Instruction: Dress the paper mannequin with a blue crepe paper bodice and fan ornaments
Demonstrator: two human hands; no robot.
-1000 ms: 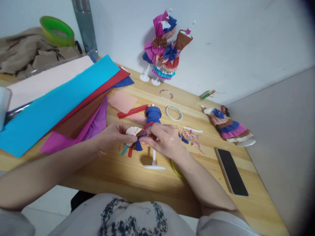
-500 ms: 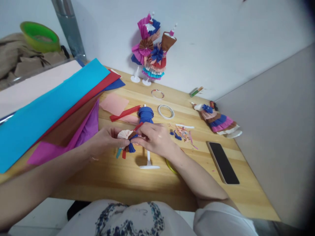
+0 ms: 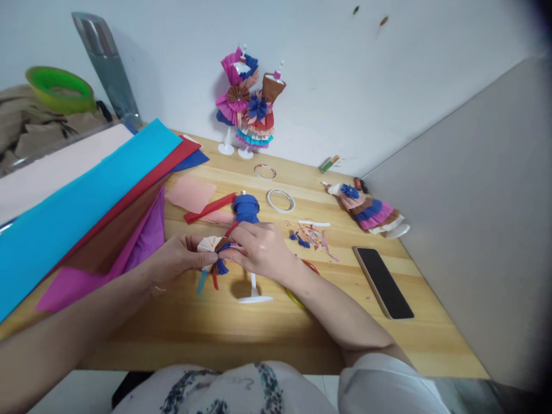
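My left hand (image 3: 183, 256) pinches the left side of a small pleated crepe-paper fan (image 3: 210, 244), cream with brown and blue folds. My right hand (image 3: 263, 248) has its thumb and fingers closed on the fan's right edge. Below the pleats hang a teal strip (image 3: 202, 282) and a red strip (image 3: 215, 282). Just behind my hands stands a miniature dress form (image 3: 246, 208) wrapped in blue paper, its middle hidden by my right hand. Its white foot (image 3: 255, 299) shows beneath.
Stacked crepe-paper sheets (image 3: 99, 184) cover the left side. Tape rolls (image 3: 281, 210), paper scraps (image 3: 313, 236) and a phone (image 3: 383, 282) lie to the right. Dressed mini mannequins (image 3: 259, 118) stand by the wall; another (image 3: 366, 210) lies on its side. Scissors (image 3: 309, 265) are partly under my right forearm.
The head view has shifted slightly, so the tabletop things appear further left. Both hands keep their hold on the pleated fan, with little visible change in the fingers.
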